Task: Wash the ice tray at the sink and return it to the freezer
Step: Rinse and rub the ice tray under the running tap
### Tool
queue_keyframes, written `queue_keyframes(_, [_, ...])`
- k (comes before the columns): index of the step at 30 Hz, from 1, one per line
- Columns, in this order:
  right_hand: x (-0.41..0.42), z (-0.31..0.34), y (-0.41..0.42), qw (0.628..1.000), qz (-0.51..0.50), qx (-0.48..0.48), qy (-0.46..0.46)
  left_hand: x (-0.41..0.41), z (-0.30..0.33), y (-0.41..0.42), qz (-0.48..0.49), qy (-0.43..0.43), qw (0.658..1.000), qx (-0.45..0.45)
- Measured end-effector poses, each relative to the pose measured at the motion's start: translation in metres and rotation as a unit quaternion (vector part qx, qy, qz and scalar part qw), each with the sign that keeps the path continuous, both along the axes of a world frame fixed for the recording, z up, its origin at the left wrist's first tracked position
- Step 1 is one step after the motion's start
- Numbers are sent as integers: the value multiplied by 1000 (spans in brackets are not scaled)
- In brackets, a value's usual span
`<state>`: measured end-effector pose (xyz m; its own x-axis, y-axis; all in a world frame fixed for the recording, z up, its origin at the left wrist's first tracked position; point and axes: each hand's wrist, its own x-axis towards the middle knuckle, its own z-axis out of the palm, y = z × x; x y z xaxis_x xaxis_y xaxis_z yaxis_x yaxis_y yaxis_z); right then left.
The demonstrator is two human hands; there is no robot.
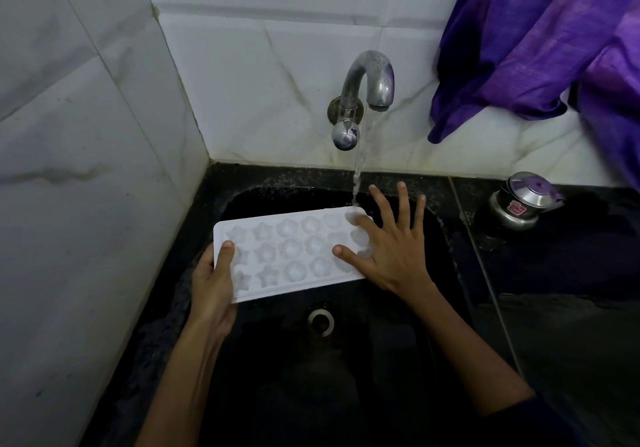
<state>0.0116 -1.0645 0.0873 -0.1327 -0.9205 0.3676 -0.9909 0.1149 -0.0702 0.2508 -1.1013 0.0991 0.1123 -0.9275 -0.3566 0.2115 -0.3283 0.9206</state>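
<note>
A white ice tray [287,252] with star and round cells is held face up over the black sink [398,342]. My left hand [214,283] grips its left end, thumb on top and fingers underneath. My right hand [388,245] lies spread on the tray's right end, fingers straight, thumb on the cells. Water runs from the steel tap [369,79] and lands on the tray's far right corner.
The sink's drain [321,320] lies below the tray. A small steel pot [523,200] with a lid stands on the black counter [571,290] to the right. Purple cloth [540,41] hangs at the upper right. White tiled walls [86,134] close the left and back.
</note>
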Motion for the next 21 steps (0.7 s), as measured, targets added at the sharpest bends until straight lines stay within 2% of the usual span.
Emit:
queue_keyframes(14, [24, 3, -6, 998, -49, 7, -48, -2, -1, 10, 35, 18, 999, 1])
queue_keyframes(18, [30, 1, -8, 998, -47, -19, -31, -1, 0, 11, 39, 14, 999, -11])
queue_keyframes(21, [28, -6, -7, 996, -42, -45, -62, -1, 0, 13, 44, 12, 999, -16])
